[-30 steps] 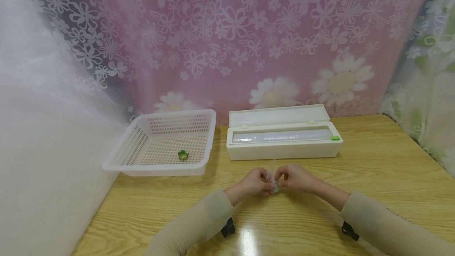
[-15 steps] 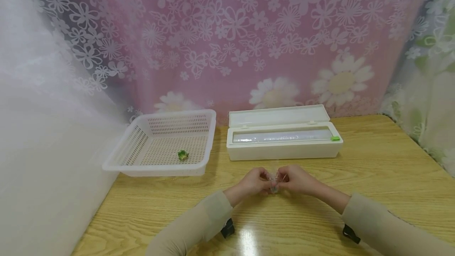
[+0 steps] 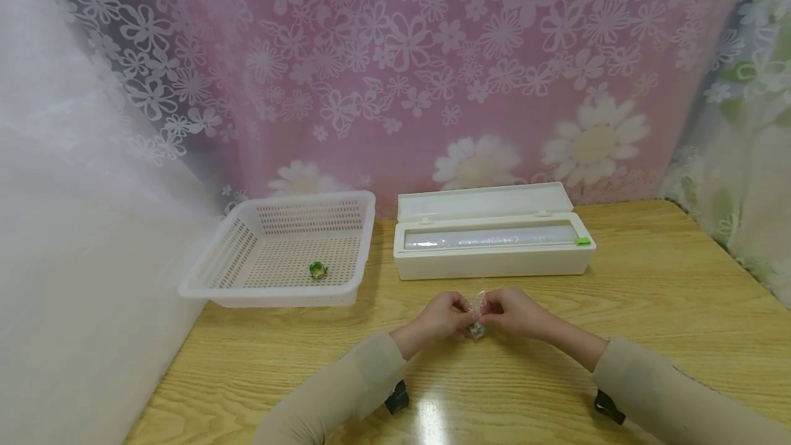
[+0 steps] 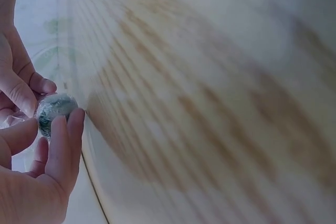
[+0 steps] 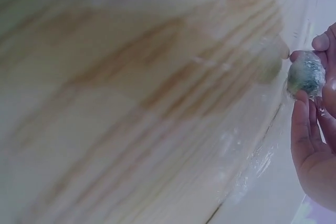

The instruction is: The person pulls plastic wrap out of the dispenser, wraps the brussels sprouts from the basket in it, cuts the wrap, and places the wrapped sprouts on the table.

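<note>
In the head view, a small green ball, apparently a Brussels sprout (image 3: 476, 329) in crinkled cling film, sits between the two hands. The left hand (image 3: 446, 316) holds the wrapped sprout (image 4: 56, 107), its fingertips curled around the lower side in the left wrist view. Loose cling film (image 3: 478, 299) stands up above the sprout, and the right hand (image 3: 511, 310) pinches it from the right. From the right wrist view, fingertips of both hands surround the shiny wrapped ball (image 5: 306, 74). Parts of the film are hidden behind the fingers.
A white perforated basket (image 3: 272, 290) stands at the left, with one unwrapped green sprout (image 3: 318, 270) inside. Behind the hands is a white cling film dispenser (image 3: 494, 266), lid raised, with a roll (image 3: 488, 237) and a green slider (image 3: 582, 241). All rest on a wooden table (image 3: 667, 280).
The hands stay in place while their fingers work the film. The green ball now shows lower between the fingertips, with film gathered upright above it.
</note>
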Demonstrator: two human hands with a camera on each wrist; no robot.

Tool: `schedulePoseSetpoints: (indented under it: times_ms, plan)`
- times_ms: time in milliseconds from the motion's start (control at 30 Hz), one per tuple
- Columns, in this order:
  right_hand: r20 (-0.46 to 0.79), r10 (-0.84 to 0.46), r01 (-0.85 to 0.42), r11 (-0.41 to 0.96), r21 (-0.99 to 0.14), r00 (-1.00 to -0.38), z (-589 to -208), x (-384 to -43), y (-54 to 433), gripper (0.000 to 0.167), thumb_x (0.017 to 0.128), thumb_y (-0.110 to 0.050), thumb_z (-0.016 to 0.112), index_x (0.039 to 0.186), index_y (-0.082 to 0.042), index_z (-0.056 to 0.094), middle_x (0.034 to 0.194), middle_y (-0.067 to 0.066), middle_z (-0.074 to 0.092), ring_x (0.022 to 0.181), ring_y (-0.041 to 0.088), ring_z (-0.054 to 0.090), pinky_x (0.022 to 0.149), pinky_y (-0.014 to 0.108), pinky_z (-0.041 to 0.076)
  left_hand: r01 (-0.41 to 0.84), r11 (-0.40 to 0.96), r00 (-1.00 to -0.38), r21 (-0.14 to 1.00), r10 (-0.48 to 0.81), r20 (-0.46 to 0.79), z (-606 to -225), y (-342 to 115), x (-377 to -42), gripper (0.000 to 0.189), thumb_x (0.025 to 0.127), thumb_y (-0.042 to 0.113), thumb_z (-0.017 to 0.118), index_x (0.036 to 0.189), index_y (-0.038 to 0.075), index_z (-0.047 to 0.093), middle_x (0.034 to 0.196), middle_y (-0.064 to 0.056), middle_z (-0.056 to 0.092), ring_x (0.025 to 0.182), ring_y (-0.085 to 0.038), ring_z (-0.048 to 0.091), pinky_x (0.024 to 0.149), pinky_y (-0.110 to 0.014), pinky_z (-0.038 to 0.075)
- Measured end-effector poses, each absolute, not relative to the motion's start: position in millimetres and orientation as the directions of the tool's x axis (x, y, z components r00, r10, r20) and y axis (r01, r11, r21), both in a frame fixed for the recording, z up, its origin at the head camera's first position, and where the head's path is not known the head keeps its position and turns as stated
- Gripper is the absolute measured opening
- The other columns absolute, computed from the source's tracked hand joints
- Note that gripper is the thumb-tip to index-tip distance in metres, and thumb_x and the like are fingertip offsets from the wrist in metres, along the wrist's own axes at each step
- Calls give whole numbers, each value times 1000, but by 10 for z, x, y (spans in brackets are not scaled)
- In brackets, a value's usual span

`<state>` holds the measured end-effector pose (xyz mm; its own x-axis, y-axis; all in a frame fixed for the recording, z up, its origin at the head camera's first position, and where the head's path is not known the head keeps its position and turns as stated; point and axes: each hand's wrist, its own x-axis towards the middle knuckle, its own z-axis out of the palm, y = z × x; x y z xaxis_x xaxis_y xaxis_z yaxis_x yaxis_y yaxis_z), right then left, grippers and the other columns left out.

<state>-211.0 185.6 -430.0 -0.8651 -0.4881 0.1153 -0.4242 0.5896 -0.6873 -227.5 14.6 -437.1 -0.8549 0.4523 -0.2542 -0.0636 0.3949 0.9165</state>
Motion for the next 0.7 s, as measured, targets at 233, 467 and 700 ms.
schedulePoseSetpoints:
  times_ms: [233, 467, 700]
  plan:
    - [111, -474, -405, 578, -708, -873, -4319, -2114, 1852, 9, 76, -6, 67, 77, -7, 58, 66, -4, 56, 57, 5, 47, 49, 22, 42, 123, 501, -887, 857, 443, -131, -4359, 143, -2283, 14, 75, 7, 70, 78, 5, 57, 80, 2, 54, 60, -9, 48, 48, -20, 41]
    - [124, -489, -431, 588, -685, -864, -4313, -2106, 1851, 9, 75, -5, 69, 76, -6, 60, 69, -3, 59, 60, 5, 52, 50, 21, 44, 251, 534, -860, 807, 506, -67, -4320, 154, -2283, 10, 73, 2, 70, 80, 4, 63, 79, 5, 57, 61, -4, 49, 50, -17, 42]
    - [155, -519, -492, 611, -620, -840, -4287, -2109, 1871, 3, 76, -5, 67, 77, -6, 65, 69, -5, 60, 61, 4, 52, 50, 21, 43, 265, 529, -847, 806, 527, -67, -4336, 147, -2302, 8, 76, 12, 70, 78, 5, 65, 77, 6, 57, 58, -2, 48, 48, -16, 40]
